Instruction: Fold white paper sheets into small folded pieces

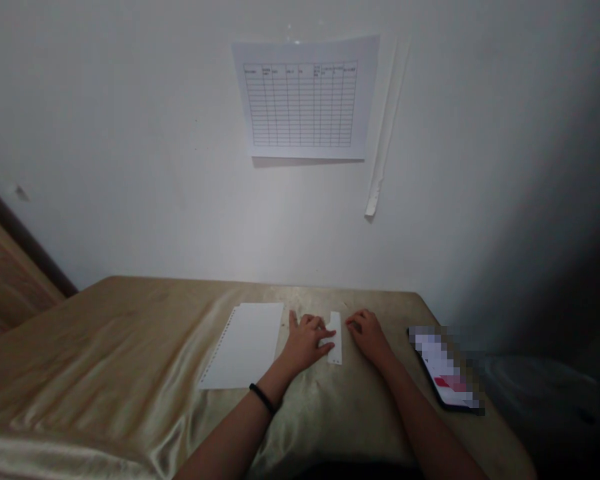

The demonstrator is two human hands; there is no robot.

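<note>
A small white paper piece (335, 355) with a notch in its upper left edge lies on the cloth-covered table. My left hand (305, 340), a black band on its wrist, rests over its left side. Its fingers are spread, with the thumb and one finger touching the piece. Just right of the piece, apart from it, is my right hand (369, 335). Its fingers are bent and the tips come together; whatever may be between them is too small to make out. Left of my left hand lies a white loose-leaf sheet (245, 343), punched along its left edge.
A phone (445, 373) with a lit, blurred screen lies near the right edge of the table (145, 333). The gold cloth is wrinkled on the left. On the wall hang a printed table sheet (305, 100) and a white strip (386, 133).
</note>
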